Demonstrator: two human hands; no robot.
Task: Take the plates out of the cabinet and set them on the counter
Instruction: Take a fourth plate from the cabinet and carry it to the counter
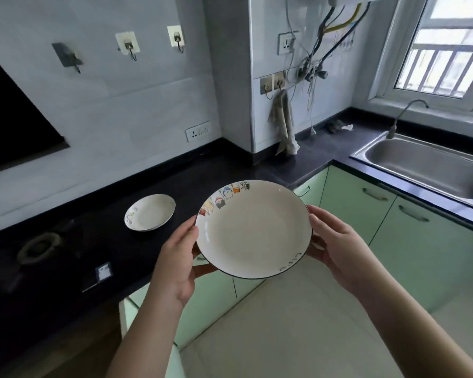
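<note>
- Holding a large white plate (253, 230) in the air at its two sides: left hand (175, 264) on the left rim, right hand (339, 246) on the right rim.
- Left hand: thumb lies over the rim's top edge, fingers curl underneath the plate; a fingertip shows below the near-left rim.
- Right hand: thumb rests on the right rim, fingers wrap beneath; pinching grip on both sides.
- Held plate is face-up, slightly tilted, near edge lower than far edge. It is round, so no long axis; the cartoon-figure band sits on the far-left rim, the black lettering on the near-right rim. Thin dark line runs round the edge.
- Plate hangs over the counter's front edge and the green cabinet doors (350, 211), not touching the counter (99, 241).
- Second, smaller plate (150, 212) already lies flat and face-up on the black counter, left of and beyond the held one, well apart from it; a small print shows on its left rim.
- Head view, remainder: a dark stove burner (38, 248) at far left on the counter; steel sink (432, 170) with faucet (404, 115) at right under a window (445, 50).
- A cloth (284, 126) hangs from a wall hook at the corner pillar; wall sockets and loose cables above it.
- Pale tiled floor (298, 323) below the forearms.
</note>
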